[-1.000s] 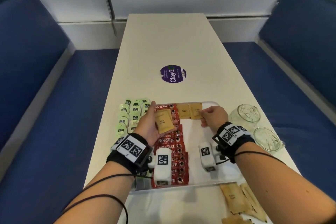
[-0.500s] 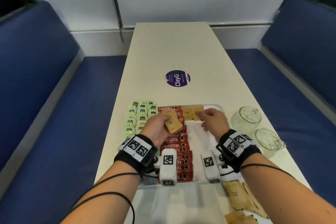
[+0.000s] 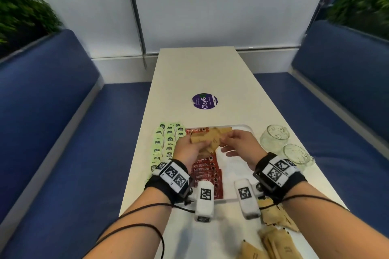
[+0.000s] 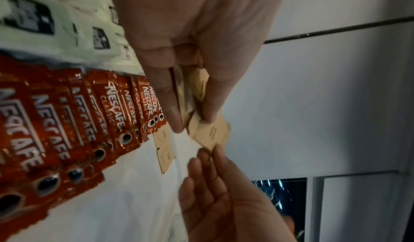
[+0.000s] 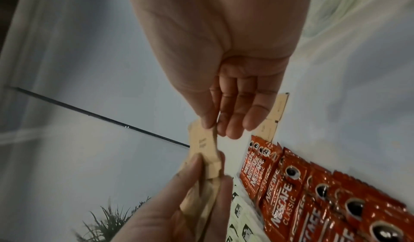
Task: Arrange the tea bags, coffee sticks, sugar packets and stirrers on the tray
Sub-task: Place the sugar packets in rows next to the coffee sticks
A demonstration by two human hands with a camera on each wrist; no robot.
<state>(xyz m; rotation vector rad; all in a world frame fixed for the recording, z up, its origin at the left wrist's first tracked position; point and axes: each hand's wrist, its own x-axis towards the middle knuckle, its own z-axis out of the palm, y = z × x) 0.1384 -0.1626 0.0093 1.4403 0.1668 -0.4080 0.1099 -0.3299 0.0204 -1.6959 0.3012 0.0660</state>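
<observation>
**A:** Head view first: what moved in the last second?

**B:** The right grip [image 3: 237, 143] was out at the far edge of the white plastic tray [image 3: 231, 174], setting a packet down. It has since come back to the left grip [image 3: 189, 149], and both now meet above the far half of the tray.

**A:** What does each hold?

**B:** The left grip's thumb and fingers are curled round a small stack of brown paper sugar packets [image 4: 190, 90]. The right grip pinches the end of the outermost brown packet [image 5: 203, 143] between thumb and forefinger, its other fingers loose. That packet is still partly in the stack.

**A:** So another placement is coming?

**B:** I'd judge so. Two flat brown packets [image 4: 164, 150] already lie side by side at the tray's far edge, just beyond the row of red foil coffee sticks [image 3: 205, 169]. The pale green tea bags [image 3: 166, 143] run along the left side.

**A:** How much is left?

**B:** Plenty. More loose brown packets [image 3: 277, 239] wait at the near right corner of the white surface [image 3: 189, 69], and I see no stirrers in any view.
</observation>
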